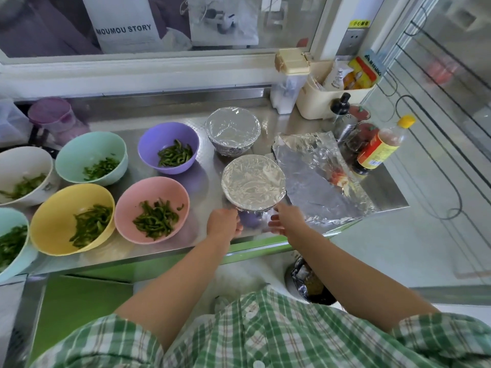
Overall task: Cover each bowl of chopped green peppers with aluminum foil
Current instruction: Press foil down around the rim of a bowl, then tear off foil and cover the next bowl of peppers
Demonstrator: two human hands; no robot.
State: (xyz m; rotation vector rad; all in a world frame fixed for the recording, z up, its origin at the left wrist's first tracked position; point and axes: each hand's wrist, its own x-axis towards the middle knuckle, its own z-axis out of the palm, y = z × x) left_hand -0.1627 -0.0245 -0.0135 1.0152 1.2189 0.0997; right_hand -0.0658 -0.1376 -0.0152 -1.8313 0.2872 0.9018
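A foil-covered bowl [253,181] stands near the counter's front edge, its purple base showing below the foil. My left hand [223,223] and my right hand [285,221] hold its lower sides, fingers curled round the foil skirt. A second foil-covered bowl [233,130] stands behind it. Loose foil sheets [316,179] lie to the right. Uncovered bowls of chopped green peppers stand to the left: purple [168,147], pink [152,208], yellow [72,217], mint [91,158], white [25,175], and a light blue one [12,243] at the frame's edge.
The steel counter [204,179] ends just in front of my hands. At the back right stand a cream caddy [326,96], a clear container [288,81], a pepper shaker [345,126] and a sauce bottle [380,147]. A purple lidded cup [57,120] is at the back left.
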